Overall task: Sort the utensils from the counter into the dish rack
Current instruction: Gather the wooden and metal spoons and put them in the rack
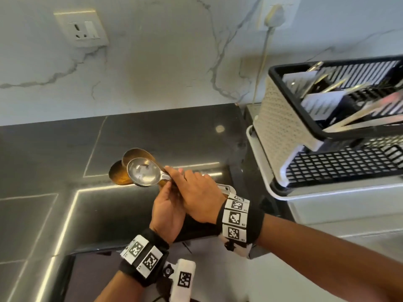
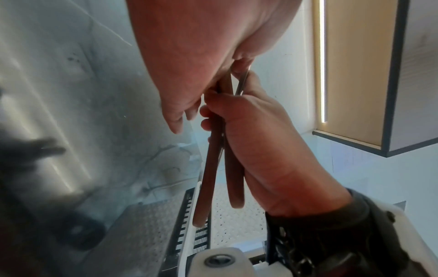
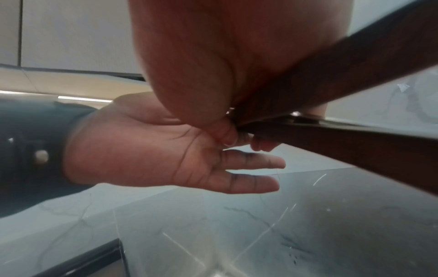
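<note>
Two wooden spoons [image 1: 135, 154] and a metal spoon [image 1: 144, 173] are held as one bundle above the black counter [image 1: 65, 149], bowls pointing left. My right hand [image 1: 200, 199] grips their handles from above. My left hand [image 1: 168, 212] is below it, thumb and first fingers pinching the handles near the bowls; its last two fingers [image 3: 249, 163] stick out straight. The left wrist view shows both brown handles [image 2: 208, 168] and the thin metal handle [image 2: 241, 84] inside my right hand [image 2: 260, 140]. The dish rack [image 1: 283, 127] stands to the right.
The rack's upper black basket [image 1: 281, 83] holds several utensils in compartments, and its lower black grid [image 1: 338, 164] sits on a white tray. Behind the counter rises a marble wall with a socket [image 1: 84, 29] and a plug with a cord [image 1: 272, 18]. The counter's front edge lies beneath my wrists.
</note>
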Demonstrator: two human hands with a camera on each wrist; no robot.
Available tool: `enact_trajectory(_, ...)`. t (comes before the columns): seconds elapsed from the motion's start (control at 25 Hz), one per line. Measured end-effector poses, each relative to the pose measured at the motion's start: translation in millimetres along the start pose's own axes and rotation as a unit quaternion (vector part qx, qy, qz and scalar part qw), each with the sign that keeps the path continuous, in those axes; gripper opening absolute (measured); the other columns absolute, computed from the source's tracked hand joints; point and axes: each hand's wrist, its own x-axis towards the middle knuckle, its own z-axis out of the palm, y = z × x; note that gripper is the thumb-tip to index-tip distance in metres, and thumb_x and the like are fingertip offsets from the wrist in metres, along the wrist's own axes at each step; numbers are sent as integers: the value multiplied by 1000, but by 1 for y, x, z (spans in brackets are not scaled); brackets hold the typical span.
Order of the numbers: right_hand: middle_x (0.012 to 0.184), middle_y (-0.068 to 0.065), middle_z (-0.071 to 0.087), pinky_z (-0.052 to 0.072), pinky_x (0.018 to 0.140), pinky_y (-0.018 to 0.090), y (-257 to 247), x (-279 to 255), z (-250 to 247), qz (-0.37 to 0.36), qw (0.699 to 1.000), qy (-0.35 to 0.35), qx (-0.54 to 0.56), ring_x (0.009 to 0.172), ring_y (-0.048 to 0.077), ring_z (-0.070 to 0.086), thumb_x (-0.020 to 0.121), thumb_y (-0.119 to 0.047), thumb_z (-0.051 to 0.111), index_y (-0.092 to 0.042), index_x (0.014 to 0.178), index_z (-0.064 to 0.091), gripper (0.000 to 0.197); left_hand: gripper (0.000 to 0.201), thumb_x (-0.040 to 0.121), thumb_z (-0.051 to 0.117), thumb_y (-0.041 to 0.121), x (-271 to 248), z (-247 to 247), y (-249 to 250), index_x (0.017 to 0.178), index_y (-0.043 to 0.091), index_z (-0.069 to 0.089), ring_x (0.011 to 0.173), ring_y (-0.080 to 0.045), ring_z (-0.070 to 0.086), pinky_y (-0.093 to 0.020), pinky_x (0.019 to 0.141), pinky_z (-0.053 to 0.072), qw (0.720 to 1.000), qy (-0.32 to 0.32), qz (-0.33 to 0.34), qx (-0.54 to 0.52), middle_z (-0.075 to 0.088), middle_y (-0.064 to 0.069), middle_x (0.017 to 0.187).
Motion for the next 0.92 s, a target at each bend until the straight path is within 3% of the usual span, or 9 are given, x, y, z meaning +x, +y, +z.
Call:
enact_trajectory(0.12, 109, 7, 58, 46, 73, 43, 17, -10, -37, -37, 999, -11, -13, 90, 29, 61, 92, -27, 52, -26, 155, 21, 70, 45, 102, 33, 36, -14, 33, -11, 131, 16, 60, 129, -22, 55, -41, 111, 38, 996, -35, 63, 45, 62, -9, 136)
enact_trajectory(0.24, 110, 8, 58, 44, 74, 41, 29, -1, -95, -76, 996, 7, -55, 92, 28, 61, 90, -29, 59, -25, 157, 17, 79, 30, 96, 43, 34, -25, 72, 1, 111, 22, 66, 105, -18, 63, -36, 86, 52, 982, -98, 143, 75, 68, -2, 116)
enact_trajectory(0.32, 106, 8, 58, 47, 75, 42, 35, 20, -140, -97, 993, 21, -68, 89, 28, 62, 93, -29, 56, -26, 155, 17, 74, 35, 86, 56, 35, -26, 99, 12, 119, 22, 60, 109, -21, 60, -41, 88, 50, 965, -112, 192, 139, 66, -3, 119)
enact_trajectory(0.4, 100, 6, 60, 49, 69, 40, 44, 44, -188, -103, 990, 45, -90, 81, 27, 62, 93, -29, 53, -27, 153, 21, 68, 43, 84, 56, 32, -20, 123, 19, 126, 24, 56, 117, -21, 60, -45, 95, 46, 932, -113, 227, 257, 66, -2, 125)
enact_trajectory(0.48, 96, 1, 58, 47, 63, 38, 64, 58, -237, -99, 984, 67, -130, 73, 25, 58, 94, -22, 48, -28, 152, 24, 64, 34, 85, 56, 28, -12, 149, 19, 119, 26, 62, 119, -15, 60, -40, 96, 47, 881, -134, 268, 366, 66, -1, 125)
enact_trajectory(0.6, 96, 0, 56, 45, 64, 37, 116, 58, -307, -75, 974, 59, -207, 74, 24, 54, 95, -20, 45, -30, 150, 25, 60, 31, 88, 59, 27, 7, 185, 13, 119, 19, 62, 105, -10, 62, -30, 88, 47, 790, -195, 316, 487, 66, -1, 120)
enact_trajectory(0.72, 103, 6, 63, 54, 75, 44, 191, 26, -366, -41, 973, -10, -228, 81, 29, 63, 99, -23, 46, -30, 148, 25, 54, 29, 88, 63, 31, 30, 216, -2, 117, 30, 61, 81, -1, 60, -33, 79, 48, 754, -213, 296, 547, 63, 8, 121)
enact_trajectory(0.76, 104, 6, 64, 54, 78, 45, 217, 12, -382, -13, 972, -34, -233, 81, 28, 63, 100, -23, 47, -31, 146, 27, 51, 29, 87, 64, 31, 39, 226, -7, 116, 31, 61, 82, -1, 58, -36, 82, 49, 752, -207, 292, 553, 61, 8, 124)
enact_trajectory(0.92, 98, 7, 65, 51, 83, 47, 336, -50, -426, 128, 953, -77, -265, 79, 27, 60, 99, -23, 50, -32, 141, 29, 49, 35, 91, 65, 25, 66, 258, -27, 125, 23, 56, 126, -11, 48, -41, 108, 42, 756, -159, 270, 574, 55, 3, 134)
